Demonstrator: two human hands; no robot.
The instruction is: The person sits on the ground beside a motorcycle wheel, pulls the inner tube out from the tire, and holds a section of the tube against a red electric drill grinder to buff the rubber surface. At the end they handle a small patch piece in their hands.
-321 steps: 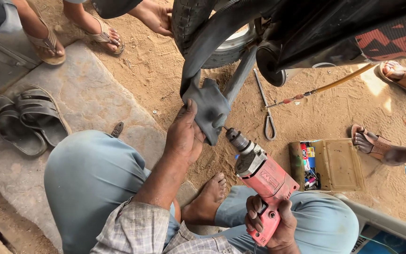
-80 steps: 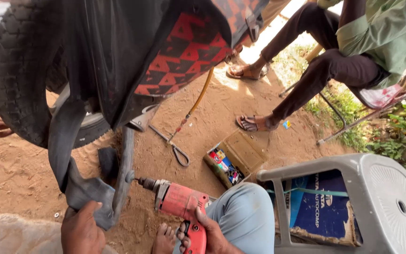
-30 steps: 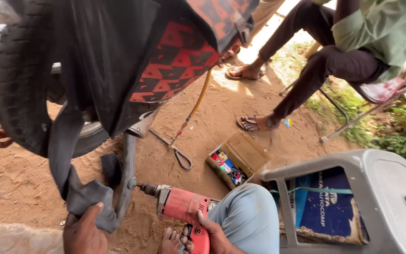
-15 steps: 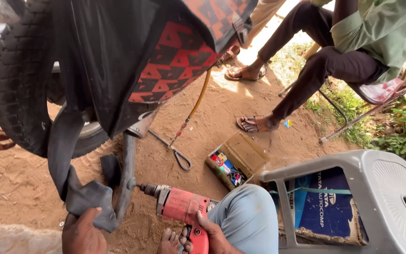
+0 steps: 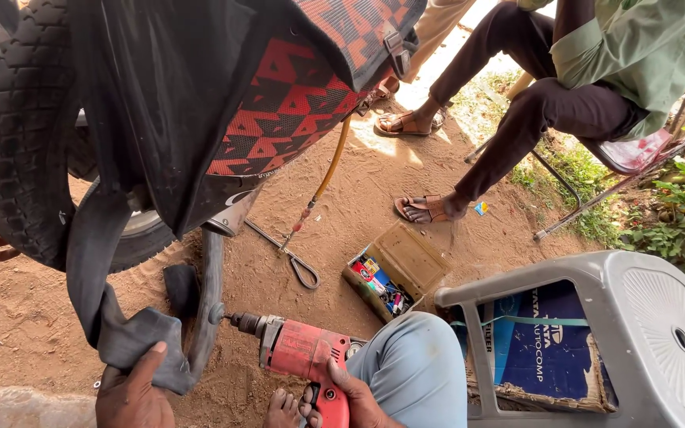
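My left hand (image 5: 132, 392) pinches the limp black rubber flap (image 5: 140, 345); my right hand (image 5: 350, 396) grips the red boxy plastic drill (image 5: 299, 357), its chuck touching the curved metal bar (image 5: 208, 309); sandy ground lies open beyond.

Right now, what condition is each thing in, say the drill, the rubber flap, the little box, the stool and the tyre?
Drill: gripped by the right hand, tip against the metal bar.
Rubber flap: limp, pinned to the bar by the left hand.
Box: open, on the sand.
Stool: upright, nobody on it.
Tyre: mounted on its wheel.
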